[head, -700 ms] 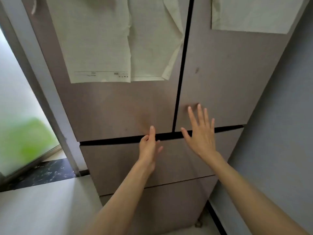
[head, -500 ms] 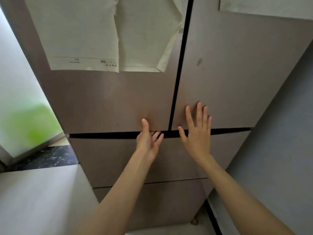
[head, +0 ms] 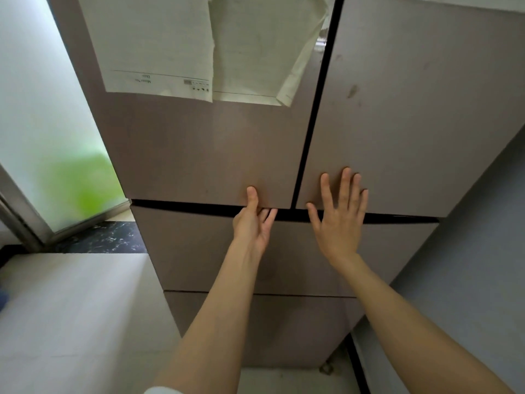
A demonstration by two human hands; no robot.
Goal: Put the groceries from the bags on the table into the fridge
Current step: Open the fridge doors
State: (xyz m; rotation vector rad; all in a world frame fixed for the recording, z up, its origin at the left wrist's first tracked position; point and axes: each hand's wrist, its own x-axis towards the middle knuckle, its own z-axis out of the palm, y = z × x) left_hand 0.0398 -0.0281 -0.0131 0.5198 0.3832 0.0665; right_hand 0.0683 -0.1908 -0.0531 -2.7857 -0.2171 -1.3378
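Grey wall point(head: 468, 265) right, frosted glass panel point(head: 42, 137) left, fridge point(head: 213, 155) between, filling the view. Both upper doors shut or near shut; no bags, table or groceries in shot.

Left hand point(head: 252, 223) at bottom edge of upper left door point(head: 204, 155): thumb up on the face, fingers point(head: 268, 216) curled into the dark gap under the edge, gripping it. Right hand point(head: 339, 214) spread flat, fingers straight, against lower corner of upper right door point(head: 412, 123), holding nothing.

Likely step: opening the left door.
- Pull from under the edge, straight outward.
- Keep right palm bracing the other door, clear of the centre seam.
- Step back to give swing room.

Papers point(head: 199, 46) taped on left door, one corner point(head: 298, 72) hanging loose; may flap or snag. Two drawers point(head: 199, 245) below, shut.
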